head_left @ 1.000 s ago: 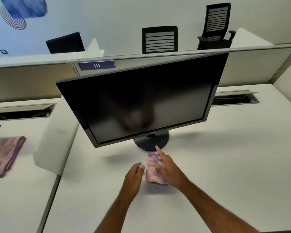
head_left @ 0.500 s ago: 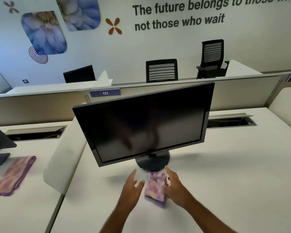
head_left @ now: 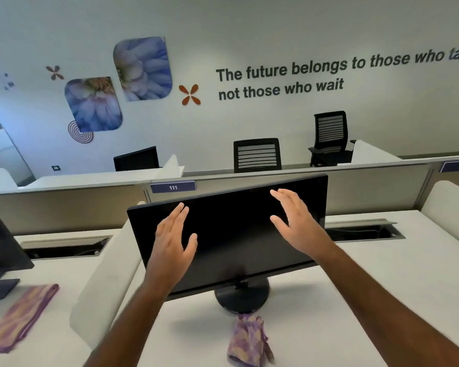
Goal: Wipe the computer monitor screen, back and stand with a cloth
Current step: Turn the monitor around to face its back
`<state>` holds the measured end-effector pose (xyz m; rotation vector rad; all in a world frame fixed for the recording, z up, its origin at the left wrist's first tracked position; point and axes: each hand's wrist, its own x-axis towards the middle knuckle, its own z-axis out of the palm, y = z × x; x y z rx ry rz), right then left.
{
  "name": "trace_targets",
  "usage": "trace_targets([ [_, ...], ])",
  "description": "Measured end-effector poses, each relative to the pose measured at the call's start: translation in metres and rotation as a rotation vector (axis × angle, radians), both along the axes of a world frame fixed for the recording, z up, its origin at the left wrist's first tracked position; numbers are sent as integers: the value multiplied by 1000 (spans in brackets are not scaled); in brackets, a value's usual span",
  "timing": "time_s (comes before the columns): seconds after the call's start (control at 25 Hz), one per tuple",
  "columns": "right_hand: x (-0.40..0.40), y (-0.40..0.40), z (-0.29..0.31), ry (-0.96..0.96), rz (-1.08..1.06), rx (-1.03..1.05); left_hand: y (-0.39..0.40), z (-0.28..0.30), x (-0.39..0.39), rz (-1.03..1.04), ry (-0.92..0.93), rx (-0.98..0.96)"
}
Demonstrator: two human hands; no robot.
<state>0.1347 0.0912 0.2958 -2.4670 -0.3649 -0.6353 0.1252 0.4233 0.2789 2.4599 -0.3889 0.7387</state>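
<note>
White worktop (head_left: 368, 300) spreads bare to the right of the monitor (head_left: 236, 234), bounded at the back by a low partition (head_left: 368, 186) and at the left by a curved divider (head_left: 104, 282). Left hand (head_left: 171, 242) and right hand (head_left: 294, 223), fingers spread and holding nothing, are raised before the dark screen, whose long axis runs left-right, tilted. The cloth (head_left: 249, 340) lies crumpled just before the round stand (head_left: 241, 295).
</note>
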Motion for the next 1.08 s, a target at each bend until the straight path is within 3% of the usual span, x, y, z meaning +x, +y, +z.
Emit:
trace_targets([
  [0.16,29,-17,37,-144,-122,-271,14,45,29,73,-189,141],
  [0.32,41,-19,39,-22,-214,-437,23,54,54,157,-114,264],
  [0.56,35,-14,33,104,-243,-469,26,44,59,224,55,339],
  [1.08,57,-11,46,166,-288,-506,28,43,46,250,66,388],
])
